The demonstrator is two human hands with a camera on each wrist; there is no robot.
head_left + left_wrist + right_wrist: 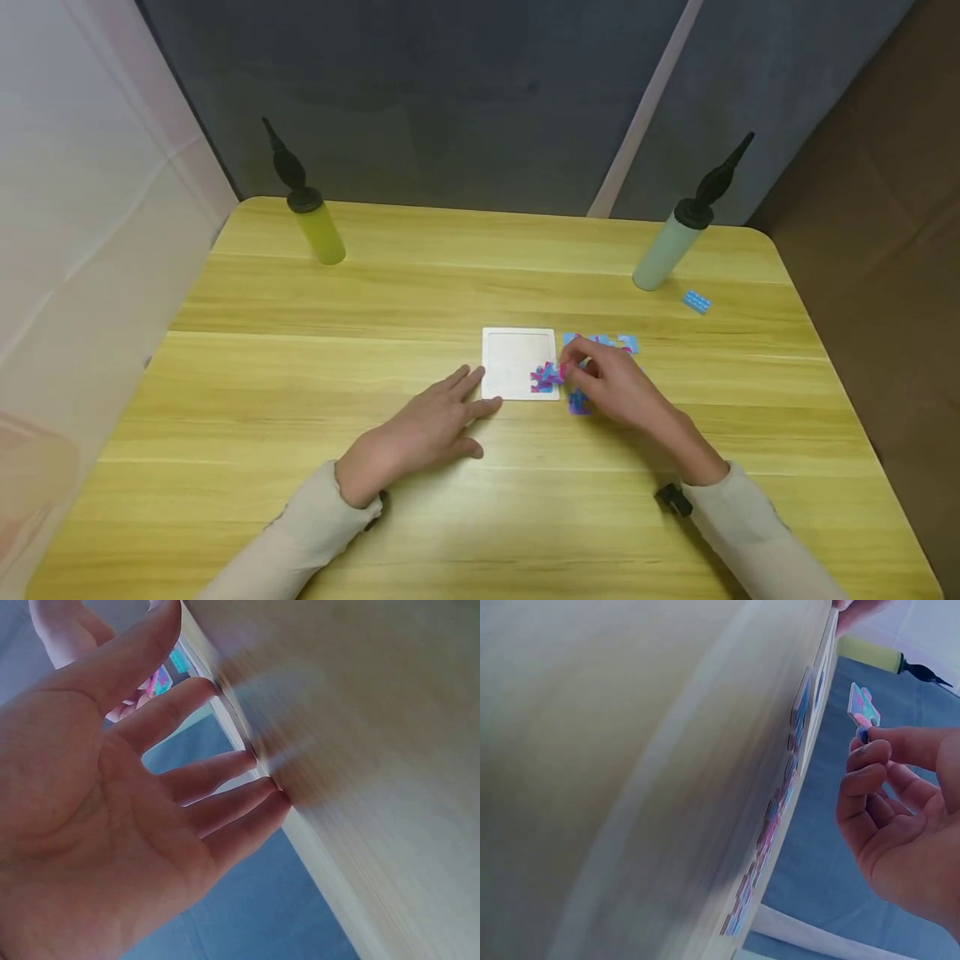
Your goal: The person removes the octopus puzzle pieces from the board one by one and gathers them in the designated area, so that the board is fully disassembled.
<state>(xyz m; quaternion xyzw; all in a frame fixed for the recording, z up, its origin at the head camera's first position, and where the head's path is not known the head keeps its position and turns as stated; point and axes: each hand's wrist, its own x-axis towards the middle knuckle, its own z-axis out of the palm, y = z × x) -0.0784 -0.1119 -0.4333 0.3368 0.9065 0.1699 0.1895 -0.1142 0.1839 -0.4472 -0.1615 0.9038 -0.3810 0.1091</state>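
A white square puzzle frame (510, 358) lies on the table, with one pink and blue puzzle piece (538, 385) in its lower right corner. Between thumb and index finger my right hand (618, 383) pinches another puzzle piece (863, 706), held just above that corner. Spread and fairly straight, the fingers of my left hand (431, 421) touch the frame's left and lower edges. Beside the frame on the right lie several loose puzzle pieces (630, 342), partly hidden under my right hand. One more loose piece (578, 404) shows below it.
A yellow hand pump (322, 233) with a black nozzle stands at the back left. At the back right is a pale green pump (666, 252), with a blue toy brick (697, 302) close by. The wooden table (300, 375) meets a dark wall behind.
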